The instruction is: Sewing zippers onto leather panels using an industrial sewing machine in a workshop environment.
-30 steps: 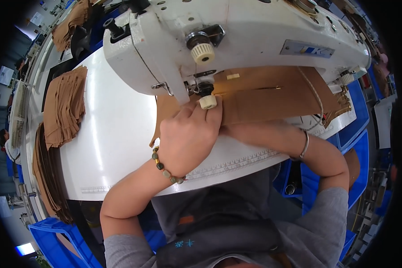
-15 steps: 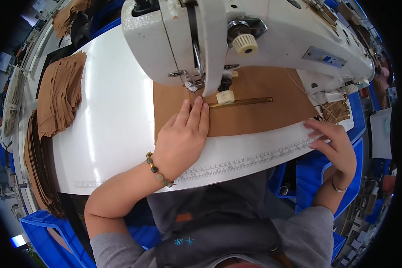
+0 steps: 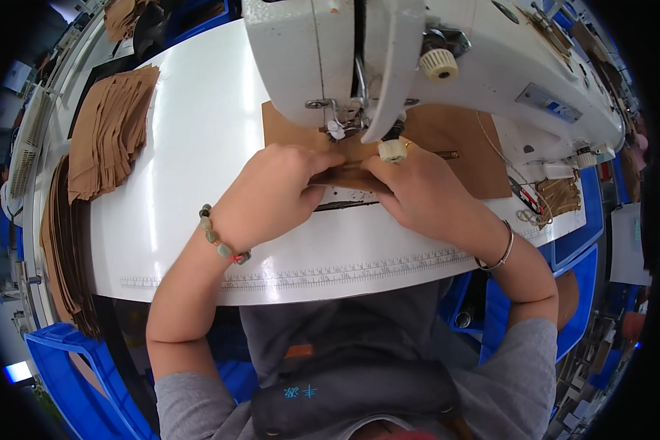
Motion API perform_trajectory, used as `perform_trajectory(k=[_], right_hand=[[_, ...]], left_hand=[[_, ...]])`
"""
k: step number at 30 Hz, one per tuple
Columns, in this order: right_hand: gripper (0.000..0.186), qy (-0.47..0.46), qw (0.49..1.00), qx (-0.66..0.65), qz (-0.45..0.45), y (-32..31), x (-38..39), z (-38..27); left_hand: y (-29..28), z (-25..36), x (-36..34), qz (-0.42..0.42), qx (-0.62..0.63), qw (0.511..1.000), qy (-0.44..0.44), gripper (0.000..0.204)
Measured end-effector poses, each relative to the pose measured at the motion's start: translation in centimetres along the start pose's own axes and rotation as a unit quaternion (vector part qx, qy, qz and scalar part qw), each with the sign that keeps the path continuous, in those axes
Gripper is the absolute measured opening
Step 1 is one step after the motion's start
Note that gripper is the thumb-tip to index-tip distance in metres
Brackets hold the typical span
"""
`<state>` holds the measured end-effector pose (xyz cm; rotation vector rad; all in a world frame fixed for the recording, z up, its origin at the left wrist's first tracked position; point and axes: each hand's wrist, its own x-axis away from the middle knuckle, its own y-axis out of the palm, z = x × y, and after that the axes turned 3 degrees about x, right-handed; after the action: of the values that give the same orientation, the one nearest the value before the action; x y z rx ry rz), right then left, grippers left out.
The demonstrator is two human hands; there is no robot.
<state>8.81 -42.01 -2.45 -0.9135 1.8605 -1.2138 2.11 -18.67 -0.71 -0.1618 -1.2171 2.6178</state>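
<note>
Brown panel [image 3: 480, 139] on the bench [image 3: 176, 227], under the sewing machine [image 3: 484, 73], long axis left to right across the person's front. Brass-toned strip [image 3: 447, 155] runs along that axis, visible end pointing right. Panel plain, matt, near edge rucked up mid-length. Left hand [image 3: 279, 187] and right hand [image 3: 422, 187]: fingers closed in pinches, both gripping the raised edge. Bench white, glossy, ruler marks [image 3: 330, 273] along near side; brown stack [image 3: 114, 132] at left, blue bin [image 3: 48, 367] lower left
</note>
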Motion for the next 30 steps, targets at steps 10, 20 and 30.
perform_trajectory(k=[10, 20, 30], right_hand=[[0.020, 0.043, 0.999, -0.028, 0.002, 0.4, -0.4, 0.4], [0.033, 0.002, 0.999, -0.005, 0.036, 1.6, -0.1, 0.7], [0.028, 0.040, 0.999, 0.006, -0.030, 0.5, -0.6, 0.3]], left_hand=[[1.5, -0.2, 8.0, 0.189, -0.214, 0.921, 0.264, 0.033], [1.1, -7.6, -0.2, 0.146, -0.242, 0.956, 0.083, 0.039], [0.9, -13.9, -9.0, 0.047, -0.035, 0.985, 0.161, 0.061]])
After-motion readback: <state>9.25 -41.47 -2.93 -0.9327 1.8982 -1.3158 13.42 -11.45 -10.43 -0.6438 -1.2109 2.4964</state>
